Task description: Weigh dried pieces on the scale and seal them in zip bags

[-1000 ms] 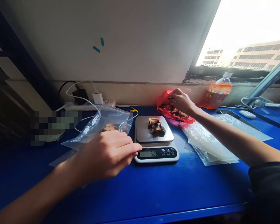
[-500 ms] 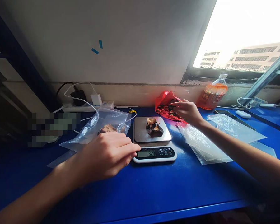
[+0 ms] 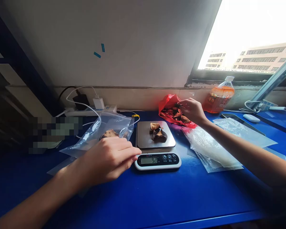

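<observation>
My left hand (image 3: 114, 157) has its fingers curled together beside the left edge of a digital kitchen scale (image 3: 143, 166), whose display reads 9.2; whatever is in the fingers is hidden. Brown dried slices (image 3: 159, 135) rest on the scale's steel plate. Over a red plastic bag (image 3: 168, 100) full of more dried slices (image 3: 175, 114), my right hand (image 3: 192, 109) pinches a small dark slice (image 3: 179, 105). A clear plastic bag (image 3: 95, 128) with a brown slice (image 3: 110, 133) inside lies behind my left hand.
Clear flat bags (image 3: 212, 151) are stacked right of the scale. Farther right are an orange drink bottle (image 3: 220, 97), a phone (image 3: 243, 122) and a white case (image 3: 251, 118). A power strip (image 3: 88, 111) with plugs and cables runs along the wall on the left.
My right hand has lifted slightly and drawn back at the red bag, with a dark slice now showing at its fingertips and more of the bag's contents visible. My left hand has barely moved.
</observation>
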Motion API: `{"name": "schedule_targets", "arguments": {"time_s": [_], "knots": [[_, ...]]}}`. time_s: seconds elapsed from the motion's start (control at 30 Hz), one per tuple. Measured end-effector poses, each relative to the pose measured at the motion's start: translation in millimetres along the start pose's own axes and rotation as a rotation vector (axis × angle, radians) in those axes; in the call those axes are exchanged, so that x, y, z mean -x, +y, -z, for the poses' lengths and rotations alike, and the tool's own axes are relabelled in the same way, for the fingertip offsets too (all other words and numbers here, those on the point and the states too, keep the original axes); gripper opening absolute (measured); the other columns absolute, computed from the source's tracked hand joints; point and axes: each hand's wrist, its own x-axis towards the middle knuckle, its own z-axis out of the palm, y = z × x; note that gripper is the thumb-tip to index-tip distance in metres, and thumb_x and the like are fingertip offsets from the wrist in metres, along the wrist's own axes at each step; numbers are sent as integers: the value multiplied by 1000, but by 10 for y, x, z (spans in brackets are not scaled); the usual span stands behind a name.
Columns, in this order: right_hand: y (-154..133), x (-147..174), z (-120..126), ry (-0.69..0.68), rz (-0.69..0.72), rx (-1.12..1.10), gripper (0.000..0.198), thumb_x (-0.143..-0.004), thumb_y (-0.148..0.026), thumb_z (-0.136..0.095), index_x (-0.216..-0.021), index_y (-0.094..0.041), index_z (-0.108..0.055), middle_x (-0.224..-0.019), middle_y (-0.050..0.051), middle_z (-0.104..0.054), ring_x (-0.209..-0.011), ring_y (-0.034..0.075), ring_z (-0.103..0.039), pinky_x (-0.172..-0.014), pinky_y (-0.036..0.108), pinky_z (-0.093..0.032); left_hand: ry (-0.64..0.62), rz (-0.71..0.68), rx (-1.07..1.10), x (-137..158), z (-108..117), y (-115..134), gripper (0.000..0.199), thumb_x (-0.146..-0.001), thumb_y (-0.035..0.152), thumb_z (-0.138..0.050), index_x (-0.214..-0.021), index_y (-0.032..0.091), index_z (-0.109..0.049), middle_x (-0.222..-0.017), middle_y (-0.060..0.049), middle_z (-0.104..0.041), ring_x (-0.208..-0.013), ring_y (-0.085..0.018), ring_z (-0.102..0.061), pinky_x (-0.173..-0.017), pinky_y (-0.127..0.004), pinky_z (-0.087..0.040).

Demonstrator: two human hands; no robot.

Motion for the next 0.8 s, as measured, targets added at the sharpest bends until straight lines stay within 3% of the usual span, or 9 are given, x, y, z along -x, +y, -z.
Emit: {"name": "schedule_targets", "arguments": {"time_s": [0.17,0.27,0.4,0.57,0.67,0.8], "knots": [[-490,400,83,-156,107,-139,21,-85,-27,-57,-86,-20,-77,-82,5,-71,-72,17,-65,-63,29,-51,0,-23,-20,13,-19,26,24,-97,16,-47,-100,15,-71,-81,-4,-74,-70,-18,-68,-67,-30,-54],[-667,497,110,-169,108,-213,21,-87,-28,-56,-84,-20,-75,-80,6,-70,-72,17,-64,-63,29,-49,-2,-19,-21,-3,-10,33,24,-96,16,-48,-100,15,-72,-80,-4,-73,-69,-18,-68,-66,-30,-55],[-594,579,328,-83,52,-202,21,-90,-32,-54,-83,-20,-71,-86,7,-71,-79,20,-65,-69,34,-51,-3,6,-6,-29,29,25,25,-96,16,-48,-100,15,-72,-81,-5,-74,-70,-17,-68,-66,-29,-55],[-430,888,604,-394,163,81,30,-87,-40,-64,-110,-22,-66,-106,9,-71,-100,28,-64,-84,44,-52,-3,-7,-46,-42,25,17,30,-98,18,-43,-98,18,-73,-80,-3,-76,-69,-16,-69,-66,-28,-53],[-422,964,549,-483,226,130,30,-86,-34,-65,-113,-21,-63,-112,10,-70,-107,30,-62,-90,45,-51,-28,11,-54,-50,7,12,29,-98,19,-44,-99,19,-73,-82,-3,-76,-70,-16,-69,-66,-28,-52],[-448,916,409,-577,233,90,18,-91,-25,-58,-106,-22,-66,-102,7,-72,-93,24,-66,-83,39,-53,-41,42,-39,-49,13,-12,27,-98,18,-45,-100,19,-72,-83,-2,-76,-71,-17,-69,-69,-31,-52]]}}
